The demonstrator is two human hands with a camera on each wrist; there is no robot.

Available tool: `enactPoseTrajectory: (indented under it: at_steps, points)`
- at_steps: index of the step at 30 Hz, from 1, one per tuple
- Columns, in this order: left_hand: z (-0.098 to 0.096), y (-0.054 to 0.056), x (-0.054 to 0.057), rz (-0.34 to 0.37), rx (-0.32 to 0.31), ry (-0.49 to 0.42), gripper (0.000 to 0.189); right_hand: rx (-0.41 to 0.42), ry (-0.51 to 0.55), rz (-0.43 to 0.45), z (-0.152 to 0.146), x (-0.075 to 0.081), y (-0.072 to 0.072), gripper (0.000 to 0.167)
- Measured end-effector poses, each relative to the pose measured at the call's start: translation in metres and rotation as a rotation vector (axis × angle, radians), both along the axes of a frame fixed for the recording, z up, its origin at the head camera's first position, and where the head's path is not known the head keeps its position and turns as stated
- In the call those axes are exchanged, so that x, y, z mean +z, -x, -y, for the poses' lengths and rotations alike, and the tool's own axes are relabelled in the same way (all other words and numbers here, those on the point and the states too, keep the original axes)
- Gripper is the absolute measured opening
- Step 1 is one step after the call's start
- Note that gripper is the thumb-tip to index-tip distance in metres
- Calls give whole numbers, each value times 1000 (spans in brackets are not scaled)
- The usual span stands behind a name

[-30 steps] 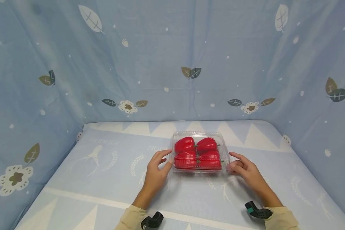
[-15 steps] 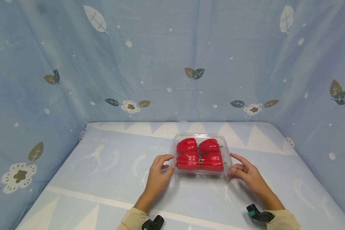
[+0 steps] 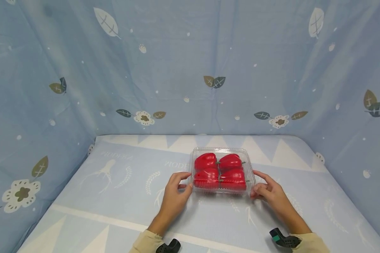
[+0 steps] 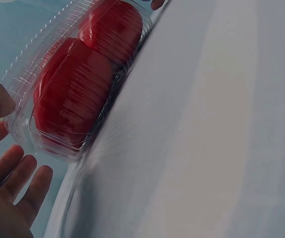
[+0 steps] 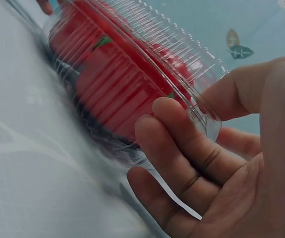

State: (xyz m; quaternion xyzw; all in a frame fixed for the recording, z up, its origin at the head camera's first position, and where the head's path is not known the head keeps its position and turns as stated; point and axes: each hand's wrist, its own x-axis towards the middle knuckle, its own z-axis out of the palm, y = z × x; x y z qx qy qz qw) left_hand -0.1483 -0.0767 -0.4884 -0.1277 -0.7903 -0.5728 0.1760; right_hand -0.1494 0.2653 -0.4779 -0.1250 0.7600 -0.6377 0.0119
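A clear plastic clamshell container (image 3: 221,151) with several red bell peppers (image 3: 206,177) inside lies at the middle of the table in the head view. The green stems point right, and the lid looks closed. My left hand (image 3: 174,195) is at the container's left edge, with thumb and index finger at the rim; its other fingers hang loose below in the left wrist view. On the right edge, my right hand (image 3: 269,191) holds the rim between thumb and index finger. The remaining fingers (image 5: 165,153) curl in front of the side wall.
A pale blue patterned cloth (image 3: 120,196) covers the table. Behind and at both sides hang blue curtains (image 3: 183,63) with leaf and flower prints. A black wrist device (image 3: 285,239) sits by the right cuff, and another wrist device (image 3: 169,246) by the left.
The whole scene has shifted slightly right and down in the head view. Both hands stay at the container's two sides, and the container has barely moved on the table.
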Motion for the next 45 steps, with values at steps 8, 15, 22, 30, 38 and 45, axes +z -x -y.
enactPoseTrajectory:
  at_steps: [8, 15, 22, 30, 38, 45]
  points:
    - [0, 0, -1, 34, -3, 24, 30, -47, -14, 25, 3, 1, -1, 52]
    - [0, 0, -1, 101, -12, 35, 31, -29, 4, 14, 4, 2, -2, 53]
    - [0, -1, 1, 152, -23, 48, 30, -5, 43, 72, 2, 0, 0, 56]
    - [2, 0, 0, 168, -41, 63, 31, 134, 111, -5, -5, -4, 1, 60]
    - [3, 0, 3, 166, -36, 93, 31, 175, 89, -31, -10, -2, 5, 59]
    - [3, 0, 1, 184, -115, 38, 33, 131, 28, 31, -7, -2, 3, 59]
